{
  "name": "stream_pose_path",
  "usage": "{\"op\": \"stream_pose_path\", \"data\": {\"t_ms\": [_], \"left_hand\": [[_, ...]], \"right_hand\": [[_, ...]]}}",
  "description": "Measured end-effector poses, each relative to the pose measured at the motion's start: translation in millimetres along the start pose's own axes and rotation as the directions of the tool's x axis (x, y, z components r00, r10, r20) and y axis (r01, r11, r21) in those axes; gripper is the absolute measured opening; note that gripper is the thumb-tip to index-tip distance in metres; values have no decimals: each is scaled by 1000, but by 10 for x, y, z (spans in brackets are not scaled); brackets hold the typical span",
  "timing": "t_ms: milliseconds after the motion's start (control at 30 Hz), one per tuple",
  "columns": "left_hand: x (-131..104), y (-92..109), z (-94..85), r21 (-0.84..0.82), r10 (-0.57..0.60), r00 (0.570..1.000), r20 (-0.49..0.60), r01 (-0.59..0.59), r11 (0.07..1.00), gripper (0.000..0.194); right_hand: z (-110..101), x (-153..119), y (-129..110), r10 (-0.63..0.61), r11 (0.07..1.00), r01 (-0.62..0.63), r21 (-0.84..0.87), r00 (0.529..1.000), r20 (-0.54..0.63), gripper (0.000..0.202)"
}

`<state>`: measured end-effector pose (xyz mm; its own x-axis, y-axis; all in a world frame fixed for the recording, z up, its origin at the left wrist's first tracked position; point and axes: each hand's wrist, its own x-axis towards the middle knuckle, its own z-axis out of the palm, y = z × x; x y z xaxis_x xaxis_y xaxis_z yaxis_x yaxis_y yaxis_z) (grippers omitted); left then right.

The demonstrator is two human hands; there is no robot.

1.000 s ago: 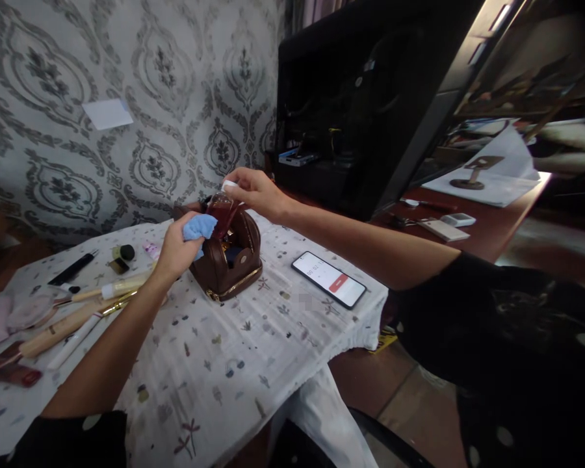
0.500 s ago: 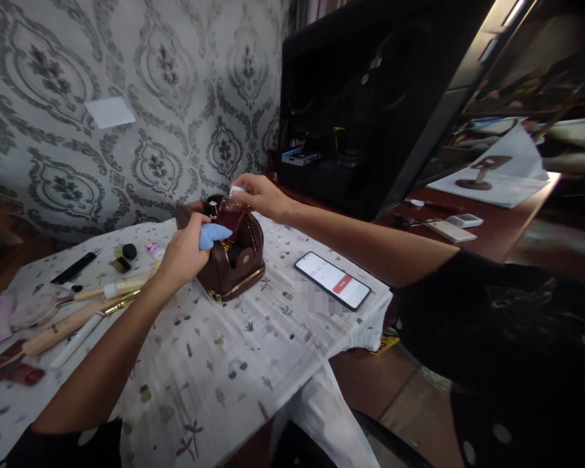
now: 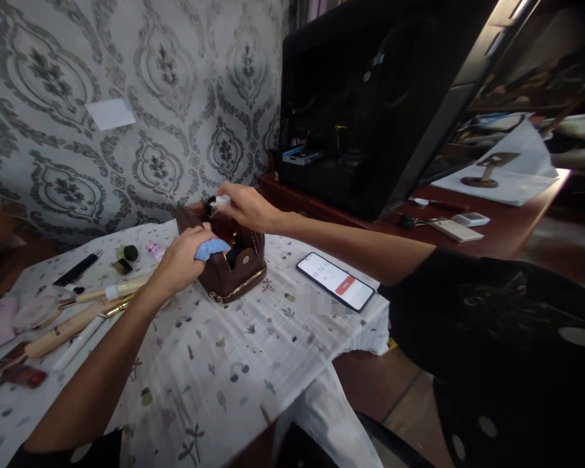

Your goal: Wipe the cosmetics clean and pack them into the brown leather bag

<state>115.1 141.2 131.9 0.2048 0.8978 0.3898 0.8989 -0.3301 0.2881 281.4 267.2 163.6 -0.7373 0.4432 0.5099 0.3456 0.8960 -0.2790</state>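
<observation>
In the middle of the frame, the person's right hand [image 3: 248,207] pinches the white cap [image 3: 223,201] of a red bottle [image 3: 223,226], which sits mostly down inside the open brown bag [image 3: 234,283]. The left hand [image 3: 181,257] has its fingers closed around a blue cloth [image 3: 211,249] at the bag's left side. Right of centre lies a lit phone [image 3: 336,281]; brushes [image 3: 68,325] lie at lower left.

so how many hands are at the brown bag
2. The left hand is at the left side of the brown bag, holding a blue cloth; the right hand is over its opening, holding a white-capped bottle. No others show.
</observation>
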Motion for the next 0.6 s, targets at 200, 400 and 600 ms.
{"op": "stream_pose_path", "data": {"t_ms": [200,400,600], "left_hand": [[-66,14,-6,-50,-15,1000,-27,14,999,46],[-148,12,28,-122,-31,996,-79,21,992,45],[-172,21,16,-102,-40,997,-73,32,994,54]], "right_hand": [[10,71,-10,50,977,-9,-215,981,187,25],[-84,87,-102,87,920,38,-390,951,298,24],[-140,84,-123,83,897,79,-434,936,342,25]]}}
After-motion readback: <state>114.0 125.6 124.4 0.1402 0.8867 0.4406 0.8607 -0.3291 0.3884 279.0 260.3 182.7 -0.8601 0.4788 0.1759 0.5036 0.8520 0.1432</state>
